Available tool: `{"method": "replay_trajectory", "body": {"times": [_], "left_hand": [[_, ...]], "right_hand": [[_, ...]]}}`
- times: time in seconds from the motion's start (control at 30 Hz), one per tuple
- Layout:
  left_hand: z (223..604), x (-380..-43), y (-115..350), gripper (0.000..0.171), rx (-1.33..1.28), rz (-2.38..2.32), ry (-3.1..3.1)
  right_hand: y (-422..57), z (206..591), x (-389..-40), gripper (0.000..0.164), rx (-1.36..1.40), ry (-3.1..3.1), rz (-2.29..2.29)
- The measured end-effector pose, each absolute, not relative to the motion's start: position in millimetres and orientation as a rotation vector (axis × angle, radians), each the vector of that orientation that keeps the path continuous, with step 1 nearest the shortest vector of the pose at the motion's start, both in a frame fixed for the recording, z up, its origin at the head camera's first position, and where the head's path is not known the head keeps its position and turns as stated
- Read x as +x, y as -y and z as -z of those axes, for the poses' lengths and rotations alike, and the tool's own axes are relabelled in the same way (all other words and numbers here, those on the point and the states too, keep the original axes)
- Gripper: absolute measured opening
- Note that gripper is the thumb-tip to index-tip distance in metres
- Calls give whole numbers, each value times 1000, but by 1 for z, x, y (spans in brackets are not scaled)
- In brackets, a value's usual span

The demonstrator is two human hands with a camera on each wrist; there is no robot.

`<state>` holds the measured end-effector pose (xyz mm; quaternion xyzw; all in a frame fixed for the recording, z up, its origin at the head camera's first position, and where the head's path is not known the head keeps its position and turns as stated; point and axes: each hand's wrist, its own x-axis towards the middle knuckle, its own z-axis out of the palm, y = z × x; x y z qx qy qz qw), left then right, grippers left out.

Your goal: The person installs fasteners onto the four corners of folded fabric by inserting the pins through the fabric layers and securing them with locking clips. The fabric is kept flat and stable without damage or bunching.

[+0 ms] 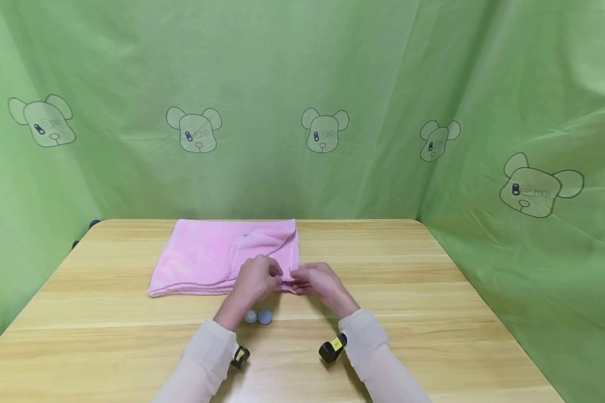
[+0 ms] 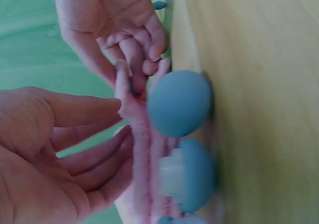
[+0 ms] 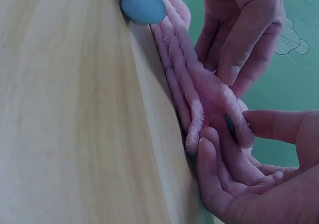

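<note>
A pink fleecy cloth (image 1: 196, 252), folded in several layers, lies at the table's far side. At its near right corner my left hand (image 1: 259, 277) pinches the top layer's edge between thumb and fingers. Facing it, my right hand (image 3: 259, 174) holds the same corner, thumb outside and fingers tucked inside the lifted layer. A small dark teal piece (image 3: 229, 124) shows between that layer and the right fingers, mostly hidden by cloth. Close to the near edge of the cloth sit two small rounded blue pieces (image 1: 265, 317); one blue piece (image 2: 197, 176) has a white stem.
The wood-grain table (image 1: 403, 347) extends to both sides of the cloth. Green curtains (image 1: 262, 67) printed with bear heads enclose the back and sides. Black wrist cameras (image 1: 333, 348) hang below both sleeves, above the tabletop.
</note>
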<state>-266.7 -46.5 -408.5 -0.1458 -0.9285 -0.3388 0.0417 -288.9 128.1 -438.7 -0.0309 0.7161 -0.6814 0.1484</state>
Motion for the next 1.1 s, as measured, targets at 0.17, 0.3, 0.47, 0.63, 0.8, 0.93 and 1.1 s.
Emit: {"method": "replay_trajectory", "body": {"times": [0.17, 0.3, 0.47, 0.63, 0.8, 0.93, 1.1], "left_hand": [[391, -259, 56, 12, -458, 996, 2964], [378, -249, 62, 16, -495, 910, 3105], [372, -237, 62, 22, -500, 826, 3291], [375, -232, 55, 27, -530, 645, 3363], [383, -234, 48, 28, -520, 403, 3397], [388, -237, 45, 30, -478, 334, 3396], [392, -240, 45, 30, -450, 379, 3373]], "right_hand": [[-128, 436, -288, 22, -88, -2063, 1953], [-127, 435, -288, 23, -79, -2062, 1943], [-128, 436, -288, 23, -81, -2074, 1933], [-129, 436, -287, 24, -93, -2074, 1932], [-129, 435, -286, 25, -104, -2086, 1919], [-129, 435, -286, 24, -104, -2090, 1914], [-129, 436, -286, 23, -111, -2093, 1906]]}}
